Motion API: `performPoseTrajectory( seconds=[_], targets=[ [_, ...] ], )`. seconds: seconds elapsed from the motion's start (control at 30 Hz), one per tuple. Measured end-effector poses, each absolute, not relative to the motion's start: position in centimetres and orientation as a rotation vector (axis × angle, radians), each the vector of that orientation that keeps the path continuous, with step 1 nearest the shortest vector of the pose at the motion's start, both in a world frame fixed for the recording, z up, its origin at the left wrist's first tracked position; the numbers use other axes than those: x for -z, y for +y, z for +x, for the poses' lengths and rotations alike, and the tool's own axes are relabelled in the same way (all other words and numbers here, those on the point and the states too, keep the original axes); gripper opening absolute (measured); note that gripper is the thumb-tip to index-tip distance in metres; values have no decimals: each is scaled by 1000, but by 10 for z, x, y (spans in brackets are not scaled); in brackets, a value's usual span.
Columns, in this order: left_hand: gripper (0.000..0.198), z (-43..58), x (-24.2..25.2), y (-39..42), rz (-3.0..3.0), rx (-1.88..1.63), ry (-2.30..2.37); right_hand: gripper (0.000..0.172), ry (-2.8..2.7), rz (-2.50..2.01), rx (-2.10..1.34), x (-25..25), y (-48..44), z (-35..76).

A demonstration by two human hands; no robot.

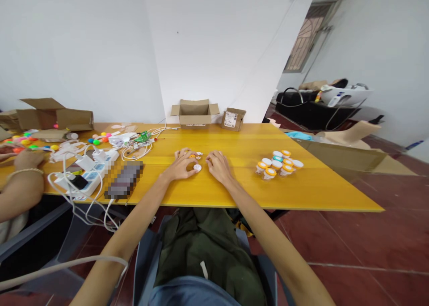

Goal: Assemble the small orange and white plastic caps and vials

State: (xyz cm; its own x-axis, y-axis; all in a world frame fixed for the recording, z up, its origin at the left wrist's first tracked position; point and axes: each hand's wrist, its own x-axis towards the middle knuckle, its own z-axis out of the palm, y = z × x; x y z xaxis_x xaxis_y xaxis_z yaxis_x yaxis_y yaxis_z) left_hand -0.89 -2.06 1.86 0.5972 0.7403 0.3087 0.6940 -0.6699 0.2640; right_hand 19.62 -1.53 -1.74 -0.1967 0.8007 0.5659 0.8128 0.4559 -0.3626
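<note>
Near the middle of the yellow table (pixel 248 140), my left hand (pixel 182 165) curves around small items, its thumb against a round white piece (pixel 197 167). An orange piece (pixel 192 156) shows by its fingertips. Several small white bits (pixel 199 155) lie between my hands. My right hand (pixel 217 165) rests on the table just to the right, with its fingers bent and close together; whether anything is under the fingertips is too small to tell. Several small clear jars (pixel 276 164) with white, orange and teal lids stand in a group farther right.
An open cardboard box (pixel 195 119) and a smaller box (pixel 232 119) stand by the wall. A power strip (pixel 95 174) with cables, a blurred-out device (pixel 124 180) and colourful balls (pixel 97 142) are at left. Another person's arm (pixel 25 180) rests at the far left.
</note>
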Motion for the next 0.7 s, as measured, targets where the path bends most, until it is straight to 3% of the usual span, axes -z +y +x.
performPoseTrajectory(
  seconds=[0.43, 0.7],
  targets=[
    [27, -12, -18, -18, 2697, -783, 1359, 21, -2093, -1333, 77, 12, -15, 188],
    [40, -16, -10, -9, 2634, -824, 1563, 22, -2208, -1346, 106, 4, -17, 179]
  ],
)
